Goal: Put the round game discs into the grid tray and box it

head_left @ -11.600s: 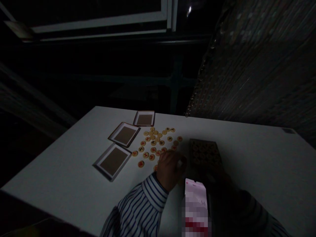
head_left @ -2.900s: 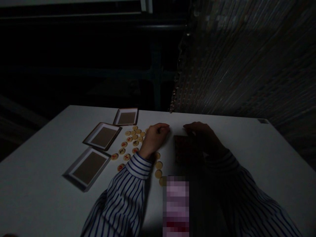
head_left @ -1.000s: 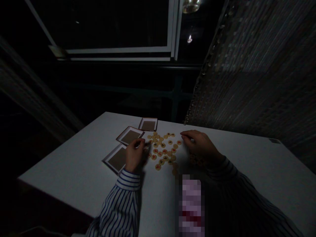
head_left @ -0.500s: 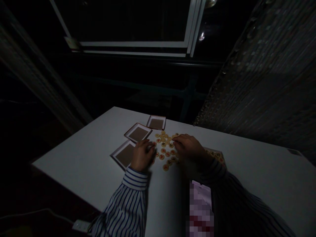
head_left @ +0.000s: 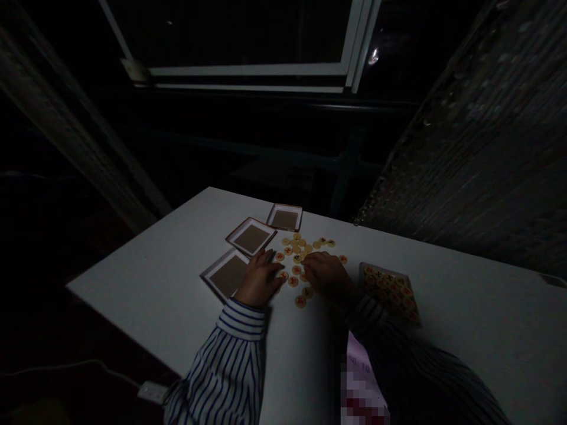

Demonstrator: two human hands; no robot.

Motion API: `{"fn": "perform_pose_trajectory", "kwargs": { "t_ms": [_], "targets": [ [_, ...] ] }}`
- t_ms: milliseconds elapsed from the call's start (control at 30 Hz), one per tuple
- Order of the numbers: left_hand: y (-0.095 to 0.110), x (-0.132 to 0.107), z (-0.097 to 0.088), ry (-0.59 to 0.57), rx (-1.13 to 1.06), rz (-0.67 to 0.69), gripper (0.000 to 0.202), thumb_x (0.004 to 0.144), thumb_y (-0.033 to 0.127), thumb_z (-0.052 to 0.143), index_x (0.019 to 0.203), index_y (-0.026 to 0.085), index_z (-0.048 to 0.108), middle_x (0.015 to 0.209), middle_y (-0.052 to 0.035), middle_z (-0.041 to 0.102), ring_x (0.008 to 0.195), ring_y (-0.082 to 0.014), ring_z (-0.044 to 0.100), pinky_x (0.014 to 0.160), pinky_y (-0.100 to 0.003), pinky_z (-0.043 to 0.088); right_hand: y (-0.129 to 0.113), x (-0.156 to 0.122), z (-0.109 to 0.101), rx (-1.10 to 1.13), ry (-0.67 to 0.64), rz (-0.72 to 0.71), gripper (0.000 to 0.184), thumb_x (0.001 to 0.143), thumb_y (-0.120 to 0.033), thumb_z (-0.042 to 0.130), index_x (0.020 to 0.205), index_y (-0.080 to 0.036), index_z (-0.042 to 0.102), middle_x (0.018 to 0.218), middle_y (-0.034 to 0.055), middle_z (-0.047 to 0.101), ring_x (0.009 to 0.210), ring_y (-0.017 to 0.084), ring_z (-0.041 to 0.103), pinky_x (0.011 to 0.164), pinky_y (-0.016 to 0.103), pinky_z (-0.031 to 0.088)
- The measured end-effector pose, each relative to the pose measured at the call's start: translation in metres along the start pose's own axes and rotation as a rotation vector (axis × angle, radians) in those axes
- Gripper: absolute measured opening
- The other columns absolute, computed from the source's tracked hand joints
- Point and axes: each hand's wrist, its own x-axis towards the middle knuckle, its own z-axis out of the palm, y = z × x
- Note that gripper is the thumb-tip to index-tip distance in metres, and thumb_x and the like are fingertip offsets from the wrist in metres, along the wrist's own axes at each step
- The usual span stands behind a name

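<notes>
Several round yellow game discs (head_left: pixel 305 247) with red or black marks lie scattered on a white table (head_left: pixel 146 283). My left hand (head_left: pixel 260 277) rests at the left edge of the pile, palm down, fingers stretched toward the discs. My right hand (head_left: pixel 325 275) lies on the right part of the pile, fingers curled over some discs; what is under them is hidden. Both arms wear blue-and-white striped sleeves. A dark tray (head_left: pixel 390 292) to the right of my right hand holds more discs in rows.
Three square brown trays with pale rims lie left of the pile: a near tray (head_left: pixel 225 275), a middle tray (head_left: pixel 250 236) and a far tray (head_left: pixel 284 217). A beaded curtain (head_left: pixel 478 136) hangs at the right. A dark window (head_left: pixel 248 41) lies beyond. A blurred pinkish item (head_left: pixel 363 389) sits at the bottom.
Both hands have drawn closer together over the discs. My right hand left the dark tray, which now shows its rows of discs. The camera turned slightly left.
</notes>
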Motion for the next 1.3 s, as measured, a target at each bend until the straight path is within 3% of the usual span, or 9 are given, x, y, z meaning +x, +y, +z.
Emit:
{"fn": "perform_pose_trajectory", "kwargs": {
  "t_ms": [633,1300],
  "targets": [
    [0.007,0.000,0.002,-0.015,0.097,0.034,0.024,0.078,0.032,0.054,0.094,0.022,0.068,0.125,-0.0099,0.049,0.122,-0.0327,0.035,0.102,-0.053,0.028,-0.001,-0.005,0.008,0.027,-0.023,-0.015,0.021,0.084,-0.020,0.043,0.092,-0.018,0.062,0.096,0.0060,0.064,0.090,0.017,0.054,0.082,0.032,0.037],
    [0.016,0.005,-0.002,0.226,-0.032,0.099,0.023,0.075,0.035,0.058,0.094,0.022,0.063,0.111,-0.0060,0.061,0.112,-0.0252,0.047,0.098,-0.049,0.034,-0.002,-0.008,0.009,0.051,-0.014,0.018,0.022,0.081,-0.021,0.048,0.099,-0.018,0.061,0.101,0.0073,0.064,0.093,0.019,0.056,0.081,0.032,0.039]
  ]
}}
